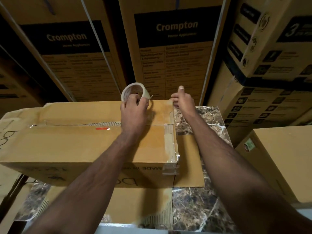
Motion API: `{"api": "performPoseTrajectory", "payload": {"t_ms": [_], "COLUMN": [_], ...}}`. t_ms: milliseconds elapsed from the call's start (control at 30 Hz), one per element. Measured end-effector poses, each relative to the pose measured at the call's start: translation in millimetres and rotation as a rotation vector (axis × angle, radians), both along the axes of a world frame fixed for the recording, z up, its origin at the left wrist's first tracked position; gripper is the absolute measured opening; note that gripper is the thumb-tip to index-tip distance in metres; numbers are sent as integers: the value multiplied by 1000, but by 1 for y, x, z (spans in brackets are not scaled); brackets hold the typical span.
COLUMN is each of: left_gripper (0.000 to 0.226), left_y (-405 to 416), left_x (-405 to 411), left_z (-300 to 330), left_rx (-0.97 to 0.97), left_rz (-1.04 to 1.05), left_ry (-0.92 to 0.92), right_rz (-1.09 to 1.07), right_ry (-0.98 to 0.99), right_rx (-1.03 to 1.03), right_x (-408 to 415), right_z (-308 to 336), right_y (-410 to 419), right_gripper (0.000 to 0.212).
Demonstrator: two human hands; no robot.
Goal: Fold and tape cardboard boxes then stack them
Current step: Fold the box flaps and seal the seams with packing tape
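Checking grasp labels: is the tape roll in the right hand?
No, the left hand grips the tape roll; the right hand touches the box corner.

Tan cardboard box point(81, 142) on brown, white-veined marble surface point(209, 119).
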State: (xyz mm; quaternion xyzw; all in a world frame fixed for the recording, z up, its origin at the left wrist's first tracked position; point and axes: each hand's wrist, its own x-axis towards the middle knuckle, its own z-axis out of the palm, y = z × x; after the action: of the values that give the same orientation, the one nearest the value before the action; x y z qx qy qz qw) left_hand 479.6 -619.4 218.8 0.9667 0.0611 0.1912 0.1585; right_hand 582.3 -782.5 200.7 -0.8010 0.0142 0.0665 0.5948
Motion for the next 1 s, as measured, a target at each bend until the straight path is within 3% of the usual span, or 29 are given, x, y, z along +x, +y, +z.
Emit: {"api": "performPoseTrajectory", "payload": {"t_ms": [100, 200, 367, 467, 600, 667, 767, 900, 1000], "left_gripper": [51, 59, 57, 39, 35, 35, 40, 33, 32], "left_y": [1, -3, -2, -2, 0, 2, 2, 0, 2], "left_x": [2, 3, 4, 4, 1, 8, 14, 15, 14], "left_z": [0, -1, 2, 0, -12, -11, -9, -18, -16], "left_rx": [29, 22, 39, 67, 120, 156, 158, 175, 183], "left_rz": [18, 8, 12, 17, 3, -14, -14, -10, -16], "left_ry": [43, 61, 69, 73, 45, 6, -6, 35, 34], "right_rz": [15, 40, -36, -86, 334, 422, 353, 280, 445], "right_ry": [58, -10, -96, -230, -402, -344, -229, 92, 195], "right_rx": [282, 273, 171, 68, -322, -417, -210, 66, -72], "right_x": [-14, -36, -44, -37, -36, -30, -23, -26, -30], "right_z": [-22, -42, -54, -37, -22, -22, -26, -42, -43], "right_y": [-6, -5, -21, -25, 1, 9, 11, 2, -20], "right_gripper": [71, 70, 67, 54, 54, 61, 60, 64, 67]}}
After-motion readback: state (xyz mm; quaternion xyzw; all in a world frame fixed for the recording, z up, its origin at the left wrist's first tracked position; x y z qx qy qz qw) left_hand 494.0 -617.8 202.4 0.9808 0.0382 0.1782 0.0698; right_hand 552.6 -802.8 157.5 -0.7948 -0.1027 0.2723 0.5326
